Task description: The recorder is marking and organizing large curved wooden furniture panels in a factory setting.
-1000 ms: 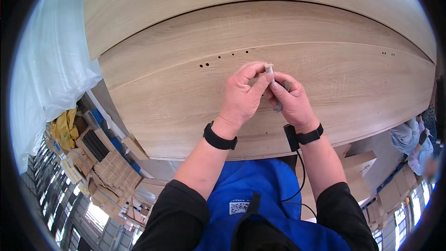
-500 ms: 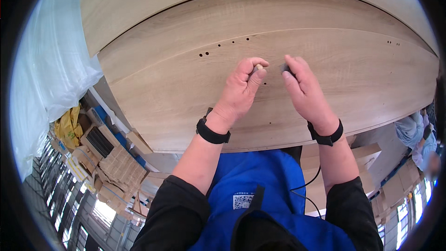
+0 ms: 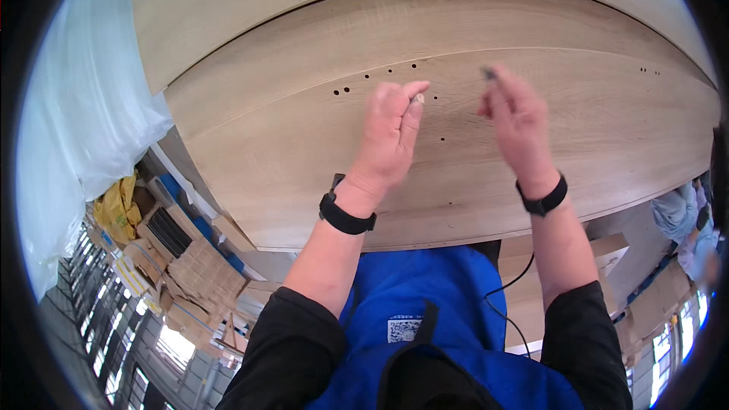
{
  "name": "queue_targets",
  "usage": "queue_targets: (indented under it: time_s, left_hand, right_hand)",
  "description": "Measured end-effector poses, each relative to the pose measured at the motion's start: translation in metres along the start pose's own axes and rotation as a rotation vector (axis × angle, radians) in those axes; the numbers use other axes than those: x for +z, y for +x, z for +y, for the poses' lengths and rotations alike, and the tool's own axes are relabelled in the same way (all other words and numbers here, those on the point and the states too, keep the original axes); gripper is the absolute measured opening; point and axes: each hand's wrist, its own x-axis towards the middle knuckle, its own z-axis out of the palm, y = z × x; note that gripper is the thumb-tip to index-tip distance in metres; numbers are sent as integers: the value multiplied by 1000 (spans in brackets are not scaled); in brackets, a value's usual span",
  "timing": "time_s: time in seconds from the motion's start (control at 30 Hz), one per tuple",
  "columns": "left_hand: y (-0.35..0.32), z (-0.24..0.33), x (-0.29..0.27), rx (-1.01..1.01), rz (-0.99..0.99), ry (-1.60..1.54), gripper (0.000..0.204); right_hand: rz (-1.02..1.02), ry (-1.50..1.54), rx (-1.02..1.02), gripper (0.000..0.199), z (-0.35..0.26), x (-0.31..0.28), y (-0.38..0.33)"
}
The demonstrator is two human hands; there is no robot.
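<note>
A wide wood-grain panel (image 3: 281, 175) lies in front of me, with several small dark holes (image 3: 342, 91) drilled in it. Over its middle, my left hand (image 3: 386, 137) is closed, pinching a small pale piece (image 3: 418, 99) between thumb and fingers; its kind is too small to tell. To the right, my right hand (image 3: 522, 123) is raised above the panel and smeared by motion. A small dark grey piece (image 3: 488, 74) sticks out at its fingertips, too blurred to name. The two hands are apart.
Another wood-grain board (image 3: 228, 0) borders the panel's far side. Clear plastic wrapping (image 3: 83, 99) hangs at the left, above a yellow bag (image 3: 118, 209) and stacked cardboard (image 3: 205, 277). At the far right edge is another person (image 3: 678, 216). A black cable (image 3: 497, 305) hangs by my blue apron.
My right hand has moved right and away from the left, bringing the dark grey piece farther forward. My left hand has shifted slightly forward, still pinching the pale piece.
</note>
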Motion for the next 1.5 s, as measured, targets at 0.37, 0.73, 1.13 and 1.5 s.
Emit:
queue_targets:
  time_s: [0.37,0.73,1.13,1.5]
  left_hand:
    - [32,25,-29,-747,86,-680,23]
    - [31,31,-19,-667,61,-566,27]
    - [35,26,-9,-377,94,52,20]
    - [56,8,7,-151,47,152,13]
  right_hand:
    - [471,392,73,37,32,-25,36]
    - [328,439,251,31,21,-34,42]
    - [255,373,281,28,22,-38,47]
    - [257,300,288,29,22,-35,48]
